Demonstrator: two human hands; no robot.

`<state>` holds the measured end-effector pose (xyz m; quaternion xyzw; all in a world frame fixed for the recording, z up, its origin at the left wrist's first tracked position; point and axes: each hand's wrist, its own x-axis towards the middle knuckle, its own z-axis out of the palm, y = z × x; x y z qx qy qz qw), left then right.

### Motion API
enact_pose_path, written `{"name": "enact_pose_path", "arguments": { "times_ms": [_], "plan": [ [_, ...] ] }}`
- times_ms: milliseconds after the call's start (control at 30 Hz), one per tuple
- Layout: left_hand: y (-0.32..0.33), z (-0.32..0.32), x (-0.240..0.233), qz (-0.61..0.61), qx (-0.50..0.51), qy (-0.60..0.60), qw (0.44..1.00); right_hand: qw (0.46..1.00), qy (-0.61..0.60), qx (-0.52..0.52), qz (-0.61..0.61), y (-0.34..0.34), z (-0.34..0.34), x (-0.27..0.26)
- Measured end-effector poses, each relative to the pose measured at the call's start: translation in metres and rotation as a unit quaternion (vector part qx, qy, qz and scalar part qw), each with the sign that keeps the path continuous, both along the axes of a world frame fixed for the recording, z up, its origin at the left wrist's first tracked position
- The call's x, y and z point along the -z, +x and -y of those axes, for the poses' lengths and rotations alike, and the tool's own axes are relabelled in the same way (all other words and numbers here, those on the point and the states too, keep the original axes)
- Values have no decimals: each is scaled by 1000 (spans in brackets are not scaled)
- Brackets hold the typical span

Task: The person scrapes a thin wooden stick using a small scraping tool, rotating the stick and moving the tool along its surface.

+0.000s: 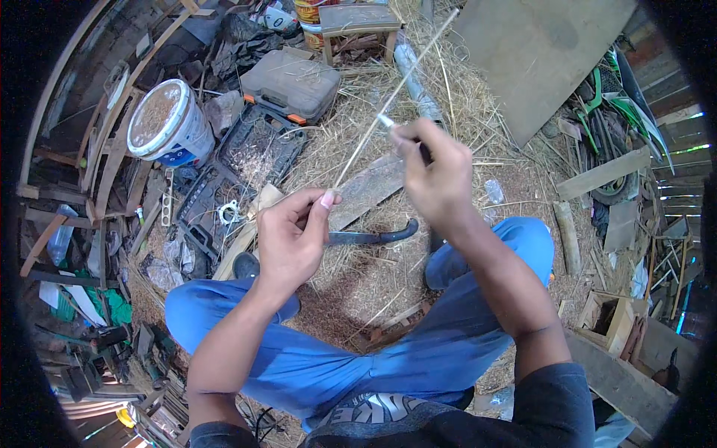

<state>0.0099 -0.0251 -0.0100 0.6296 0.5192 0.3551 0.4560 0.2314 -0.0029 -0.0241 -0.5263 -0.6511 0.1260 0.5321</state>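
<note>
My left hand (291, 235) pinches the lower end of a thin pale stick (358, 148) between thumb and fingers. The stick slants up and away to the right, past my right hand (440, 173). Curled around a small slim tool, my right hand brings its white pointed tip (385, 120) against the stick or very near it. The dark rest of that tool is mostly hidden in the fist, so its kind is unclear. Below the hands lies a large knife with a curved dark handle (400, 231); my left hand hides part of its blade (353, 238).
Straw (358, 106) and shavings cover the floor around a wooden board (367, 190). To the left are an open tool case (263, 145), a closed case (291, 81) and a white bucket (187, 134). A low wooden stool (358, 19) and a large flat panel (538, 56) stand beyond.
</note>
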Motion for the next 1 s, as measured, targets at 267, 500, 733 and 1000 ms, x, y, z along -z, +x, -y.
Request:
{"name": "enact_pose_path", "arguments": {
  "times_ms": [267,500,733,1000],
  "plan": [
    [1,2,-6,-17,7,-17,1000,1000,7,8,-8,6,-1,-5],
    [1,1,-1,-13,0,-25,1000,998,34,-53,5,-11,6,5],
    [-1,1,0,-22,35,-31,999,993,-58,93,-43,26,-13,-13],
    [-1,1,-2,-27,45,-26,998,991,-53,116,-48,42,-16,-19]
  ]
}}
